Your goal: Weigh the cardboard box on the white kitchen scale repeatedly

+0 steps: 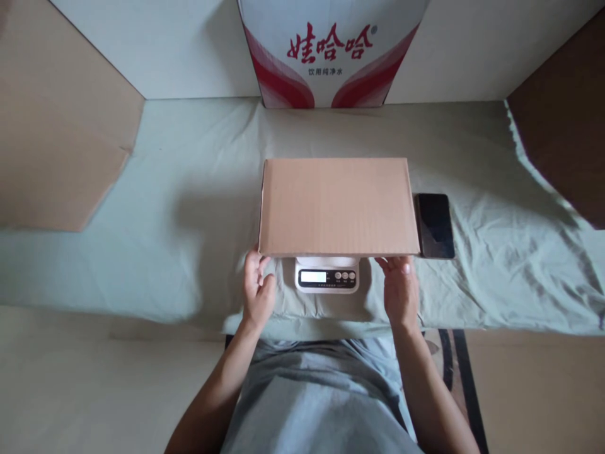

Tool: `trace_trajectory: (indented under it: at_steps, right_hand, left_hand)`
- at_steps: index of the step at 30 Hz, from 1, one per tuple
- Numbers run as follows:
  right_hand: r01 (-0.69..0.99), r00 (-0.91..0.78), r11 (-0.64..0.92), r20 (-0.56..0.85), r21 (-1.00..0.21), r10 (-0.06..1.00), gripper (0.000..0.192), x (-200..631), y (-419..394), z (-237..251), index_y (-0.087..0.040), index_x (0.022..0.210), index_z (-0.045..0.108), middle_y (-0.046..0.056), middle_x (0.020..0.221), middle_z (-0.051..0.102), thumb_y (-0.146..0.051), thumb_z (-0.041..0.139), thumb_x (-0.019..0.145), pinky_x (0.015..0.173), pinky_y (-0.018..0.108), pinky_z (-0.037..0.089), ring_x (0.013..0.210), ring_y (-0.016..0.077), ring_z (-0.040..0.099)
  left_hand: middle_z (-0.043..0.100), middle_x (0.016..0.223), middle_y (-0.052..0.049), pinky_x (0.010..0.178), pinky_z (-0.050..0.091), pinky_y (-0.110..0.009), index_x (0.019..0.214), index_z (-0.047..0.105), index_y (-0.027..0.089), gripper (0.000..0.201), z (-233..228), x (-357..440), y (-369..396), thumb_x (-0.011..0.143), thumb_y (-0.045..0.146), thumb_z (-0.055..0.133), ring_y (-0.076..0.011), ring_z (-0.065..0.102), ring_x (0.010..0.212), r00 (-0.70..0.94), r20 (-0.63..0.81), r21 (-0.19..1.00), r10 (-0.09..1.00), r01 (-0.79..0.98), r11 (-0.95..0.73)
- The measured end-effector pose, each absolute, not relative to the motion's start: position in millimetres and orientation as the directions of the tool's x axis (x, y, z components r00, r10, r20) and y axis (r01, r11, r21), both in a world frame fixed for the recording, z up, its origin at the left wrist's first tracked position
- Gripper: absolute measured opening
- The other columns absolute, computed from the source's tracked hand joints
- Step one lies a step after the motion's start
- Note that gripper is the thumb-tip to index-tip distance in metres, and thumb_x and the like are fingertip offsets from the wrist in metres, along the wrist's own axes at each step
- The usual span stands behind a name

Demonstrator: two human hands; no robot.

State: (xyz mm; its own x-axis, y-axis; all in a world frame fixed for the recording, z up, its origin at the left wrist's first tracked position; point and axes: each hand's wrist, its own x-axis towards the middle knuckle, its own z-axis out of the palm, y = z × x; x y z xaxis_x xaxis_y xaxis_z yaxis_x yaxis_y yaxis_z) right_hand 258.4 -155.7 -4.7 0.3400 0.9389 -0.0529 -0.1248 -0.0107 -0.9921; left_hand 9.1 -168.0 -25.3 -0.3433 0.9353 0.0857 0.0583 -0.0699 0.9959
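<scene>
A closed brown cardboard box (338, 205) lies level over a white digital kitchen scale (327, 290), hiding most of its platform. The scale's lit display and round buttons show in front of the box; no digits can be read. My left hand (259, 289) is at the near left corner, its fingers curled against the box's lower edge. At the near right corner my right hand (401, 290) supports the same edge, with some fingertips hidden underneath. Whether the box's full weight rests on the scale, I cannot tell.
A black smartphone (435, 226) lies close to the box's right side on a pale green cloth (155, 252). Behind stands a white and red carton (331, 88) against the wall. Large cardboard panels flank the surface, one left (61, 126) and one right (567, 113).
</scene>
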Motion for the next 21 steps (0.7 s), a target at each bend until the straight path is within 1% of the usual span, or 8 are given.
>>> trace_trajectory:
  at_steps: [4,7,9,12,14,17,21]
  right_hand:
    - [-0.11,0.447,0.108,0.048,-0.988,0.893,0.031,257.4,-160.1,14.9,-0.026,0.112,0.064,0.004,0.108,0.064,-0.039,0.049,0.087,0.097,0.04,0.046,0.102,0.018,0.06]
    - [-0.068,0.48,0.139,0.09,-0.988,0.873,0.03,259.1,-161.0,20.9,-0.028,0.112,0.064,0.003,0.109,0.063,-0.032,0.051,0.086,0.099,0.041,0.045,0.098,0.0171,0.06]
    - [-0.041,0.45,0.114,0.083,-0.993,0.889,0.031,259.3,-160.4,20.2,-0.028,0.113,0.064,0.004,0.112,0.063,-0.034,0.05,0.086,0.1,0.043,0.045,0.101,0.0192,0.059]
    - [0.008,0.381,0.071,0.069,-0.997,0.922,0.033,255.2,-159.5,17.5,-0.027,0.112,0.064,0.005,0.114,0.062,-0.04,0.051,0.085,0.102,0.047,0.043,0.107,0.0227,0.057]
    - [0.028,0.354,0.077,0.082,-0.997,0.931,0.035,250.3,-158.3,18.6,-0.027,0.114,0.062,0.005,0.114,0.061,-0.041,0.053,0.083,0.103,0.048,0.041,0.109,0.0239,0.056]
    - [0.013,0.339,0.11,0.108,-0.994,0.935,0.037,244.8,-152.5,27.6,-0.028,0.116,0.06,0.005,0.115,0.06,-0.04,0.055,0.081,0.105,0.049,0.039,0.11,0.0247,0.055]
    - [-0.023,0.348,0.21,0.189,-0.978,0.918,0.037,244.7,-132.3,44.5,-0.03,0.115,0.059,0.004,0.117,0.057,-0.039,0.057,0.079,0.11,0.048,0.036,0.116,0.0249,0.052]
  left_hand:
    - [0.051,0.136,-0.007,0.107,0.042,-0.039,0.13,0.049,0.03,0.053,-9.9,11.1,-174.9,0.082,0.009,0.052,-0.0195,0.049,0.128,-0.35,0.213,0.976,0.912,0.115,-0.183]
    - [0.049,0.139,-0.007,0.108,0.041,-0.039,0.134,0.046,0.031,0.052,-6.0,14.2,-178.1,0.085,0.015,0.055,-0.0211,0.045,0.131,-0.363,0.252,0.967,0.897,0.135,-0.217]
    - [0.048,0.139,-0.006,0.108,0.041,-0.039,0.133,0.047,0.031,0.048,-3.6,18.8,-179.0,0.087,0.021,0.056,-0.022,0.045,0.131,-0.368,0.236,0.971,0.899,0.117,-0.207]
    - [0.05,0.134,-0.007,0.108,0.04,-0.041,0.128,0.051,0.028,0.038,2.8,28.8,-177.0,0.091,0.034,0.048,-0.0231,0.046,0.128,-0.389,0.183,0.982,0.903,0.036,-0.183]
    - [0.051,0.132,-0.007,0.11,0.037,-0.04,0.127,0.052,0.026,0.04,9.0,35.2,-172.2,0.091,0.042,0.043,-0.0234,0.044,0.13,-0.418,0.169,0.98,0.893,-0.026,-0.198]
    - [0.049,0.133,-0.007,0.113,0.033,-0.039,0.126,0.051,0.027,0.044,20.3,41.6,-160.5,0.089,0.048,0.041,-0.0232,0.04,0.133,-0.443,0.213,0.963,0.871,-0.054,-0.263]
    - [0.046,0.132,-0.007,0.112,0.033,-0.042,0.124,0.047,0.028,0.045,35.5,44.8,-139.1,0.087,0.053,0.042,-0.0251,0.038,0.134,-0.403,0.278,0.95,0.872,-0.017,-0.311]
